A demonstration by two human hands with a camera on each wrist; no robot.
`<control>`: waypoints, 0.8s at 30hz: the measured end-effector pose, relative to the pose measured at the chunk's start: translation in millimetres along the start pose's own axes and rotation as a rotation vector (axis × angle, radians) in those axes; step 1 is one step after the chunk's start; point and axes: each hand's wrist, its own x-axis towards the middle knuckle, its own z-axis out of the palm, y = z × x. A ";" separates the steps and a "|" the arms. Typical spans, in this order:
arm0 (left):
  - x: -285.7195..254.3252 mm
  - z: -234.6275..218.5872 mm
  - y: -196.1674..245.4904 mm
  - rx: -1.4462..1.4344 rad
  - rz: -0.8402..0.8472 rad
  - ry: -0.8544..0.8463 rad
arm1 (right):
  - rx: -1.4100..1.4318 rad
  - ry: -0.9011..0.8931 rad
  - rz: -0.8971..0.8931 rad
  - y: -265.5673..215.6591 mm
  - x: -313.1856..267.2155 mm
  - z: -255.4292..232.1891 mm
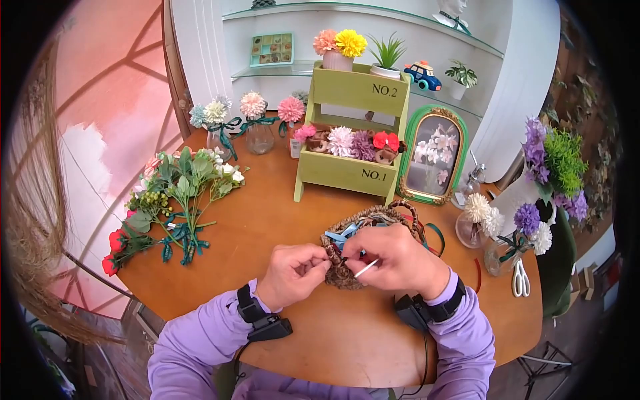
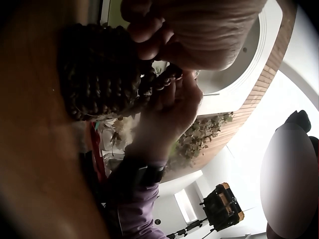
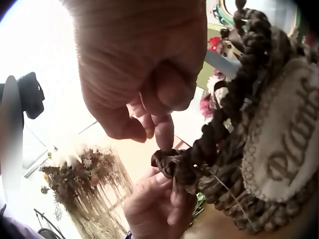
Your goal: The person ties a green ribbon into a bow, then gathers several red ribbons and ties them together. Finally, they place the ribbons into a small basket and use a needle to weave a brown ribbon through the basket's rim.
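Note:
A brown braided basket sits on the table in front of the person, with an oval cloth label stitched to its side. Blue pieces show inside it. The left hand is at the basket's left rim, its thumb and fingers pinching the braided end. Over the basket, the right hand is bent with its fingertips close to that same spot; a thin white stick sticks out from its grip. A fine thread runs across the basket's side.
Artificial flower stems lie at the left of the table. Behind the basket stand a green two-tier planter and an oval frame. Glass vases with flowers and white scissors are at the right, near a red ribbon.

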 end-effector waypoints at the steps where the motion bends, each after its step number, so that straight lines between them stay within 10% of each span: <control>1: -0.3 -1.5 0.1 0.000 0.000 0.001 | -0.041 0.029 -0.108 -3.2 2.9 2.0; 9: -0.2 -5.7 2.4 0.124 0.004 -0.106 | -0.598 -0.080 -0.122 -12.4 -1.2 11.9; 15: 1.0 1.9 3.3 0.054 0.049 0.005 | 0.657 0.202 0.446 17.7 -6.4 19.7; 24: 6.2 -1.2 3.5 0.041 0.027 0.057 | 1.054 0.207 0.663 18.5 -4.7 24.1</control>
